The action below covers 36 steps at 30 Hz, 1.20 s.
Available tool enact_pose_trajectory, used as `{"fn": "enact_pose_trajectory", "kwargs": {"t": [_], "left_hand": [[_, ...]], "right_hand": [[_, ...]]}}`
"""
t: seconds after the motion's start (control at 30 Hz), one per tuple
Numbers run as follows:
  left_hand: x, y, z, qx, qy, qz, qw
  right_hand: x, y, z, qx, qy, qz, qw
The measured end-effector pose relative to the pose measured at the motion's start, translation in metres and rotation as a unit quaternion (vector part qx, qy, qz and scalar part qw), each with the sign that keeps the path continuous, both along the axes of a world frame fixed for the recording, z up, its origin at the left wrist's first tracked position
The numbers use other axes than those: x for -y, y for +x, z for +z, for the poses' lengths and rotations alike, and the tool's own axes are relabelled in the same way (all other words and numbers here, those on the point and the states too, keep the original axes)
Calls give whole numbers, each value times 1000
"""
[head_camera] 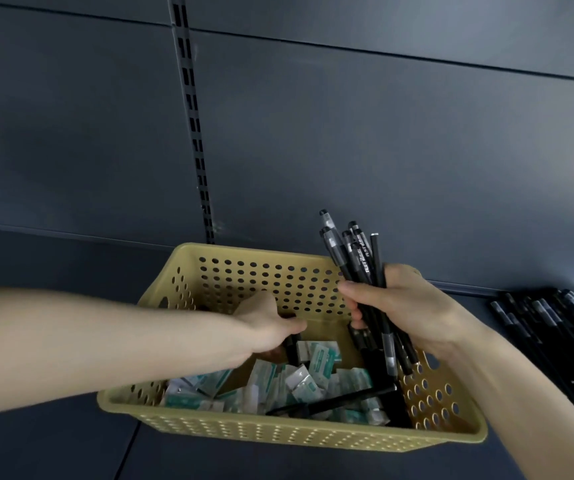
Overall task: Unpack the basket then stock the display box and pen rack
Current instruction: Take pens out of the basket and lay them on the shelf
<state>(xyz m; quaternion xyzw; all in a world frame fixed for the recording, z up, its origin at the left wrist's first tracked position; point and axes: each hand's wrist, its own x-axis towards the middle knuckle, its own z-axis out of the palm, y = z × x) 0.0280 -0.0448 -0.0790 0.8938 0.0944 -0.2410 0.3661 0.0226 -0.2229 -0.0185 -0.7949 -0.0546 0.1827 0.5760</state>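
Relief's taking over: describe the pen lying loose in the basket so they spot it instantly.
On the shelf sits a yellow perforated basket. Near its front wall, a black pen lies flat across the white-and-teal packets. Unlike the second pen in the left hand and the bundle in the right hand, no hand touches it.

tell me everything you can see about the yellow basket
The basket is mustard-yellow plastic, rectangular, with a flared rim and walls perforated by round holes. It stands upright on a dark shelf. Inside lie teal-and-white packets and a loose black pen. The left hand reaches in, gripping a second pen; the right hand holds a pen bundle over its right side.
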Motion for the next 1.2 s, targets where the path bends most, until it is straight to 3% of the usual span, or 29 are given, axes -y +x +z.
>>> {"fn": "enact_pose_trajectory", "kwargs": {"t": [0.2, 0.5, 0.57, 0.7, 0.8, 0.97, 1.2], "left_hand": [[9, -1, -9, 80, 17, 41, 996], [7, 3, -13, 49, 18, 59, 997], [4, 5, -11, 27, -15, 72, 997], [-2, 5, 7, -13, -168, 85, 982], [-10, 5, 32, 73, -238, 11, 969], [-17, 4, 69, 228, -366, -14, 902], [-14, 1, 91, 328, -387, -56, 860]], "right_hand": [[0, -2, -1, 24, -13, 25, 999], [3, -3, -5, 19, -4, 74, 997], [4, -2, -6, 9, 0, 81, 997], [5, -1, -7, 14, -5, 93, 996], [6, -1, -7, 20, 28, 83, 996], [3, -1, -3, 23, 104, 86, 991], [-1, -4, 13, -28, 228, 163, 960]]}}
